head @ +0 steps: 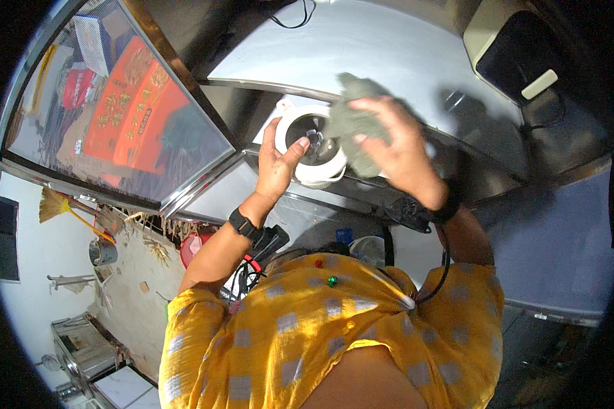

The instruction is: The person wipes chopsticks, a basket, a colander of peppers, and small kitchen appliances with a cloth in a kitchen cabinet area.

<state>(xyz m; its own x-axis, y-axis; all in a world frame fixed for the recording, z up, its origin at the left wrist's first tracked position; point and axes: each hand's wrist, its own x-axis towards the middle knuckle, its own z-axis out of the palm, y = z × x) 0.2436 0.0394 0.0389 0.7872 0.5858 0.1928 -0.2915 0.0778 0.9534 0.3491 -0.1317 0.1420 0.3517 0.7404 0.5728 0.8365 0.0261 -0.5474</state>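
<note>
My left hand [279,166] grips the near left side of a round white appliance [318,174] with a dark, glossy bowl-like inside. Its thumb lies over the rim, and the fingers go round the outer wall. A small clear part sits at the middle of the dark inside. My right hand [401,148] holds a grey-green cloth [357,130] against the appliance's right side; hand and cloth are blurred. The cloth hides part of the rim there. Under and behind the appliance shows a white flat piece [284,105], mostly covered.
A glass panel [184,153] at left covers red packages [128,112]. Behind the metal edge lies a pale surface [389,56] with a black cable [299,23]. A cream appliance [483,56] stands far right. Below left are a broom [56,204], a bucket [103,253] and a red basin [192,248].
</note>
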